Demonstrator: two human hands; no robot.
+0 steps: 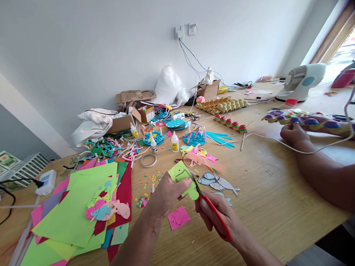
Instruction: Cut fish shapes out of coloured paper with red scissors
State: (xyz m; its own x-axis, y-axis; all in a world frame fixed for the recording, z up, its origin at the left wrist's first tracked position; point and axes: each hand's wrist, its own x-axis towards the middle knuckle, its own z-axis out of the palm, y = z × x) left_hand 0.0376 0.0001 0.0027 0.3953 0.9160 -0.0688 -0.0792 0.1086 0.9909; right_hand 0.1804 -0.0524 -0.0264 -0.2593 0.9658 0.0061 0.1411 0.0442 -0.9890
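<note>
My left hand (168, 194) pinches a lime-green piece of paper (179, 173) with a fish outline drawn on it. In my right hand (218, 211) are red-handled scissors (219, 221), their blades against the right edge of that paper. A pink square (179, 218) with a drawn fish lies on the table just below. To the right are several grey-blue fish cutouts (223, 183), partly overlapping. Left of my left forearm, a pile of small coloured fish cutouts (102, 208) rests on lime-green sheets (77, 204).
Glue bottles (174, 143), a tape roll (148, 161) and blue decorated plates (194, 137) stand beyond my hands. At right, another person's hand (295, 133) holds a painted egg-carton strip (312, 122). A white cable (271, 136) crosses the table; a fan (300, 82) stands behind.
</note>
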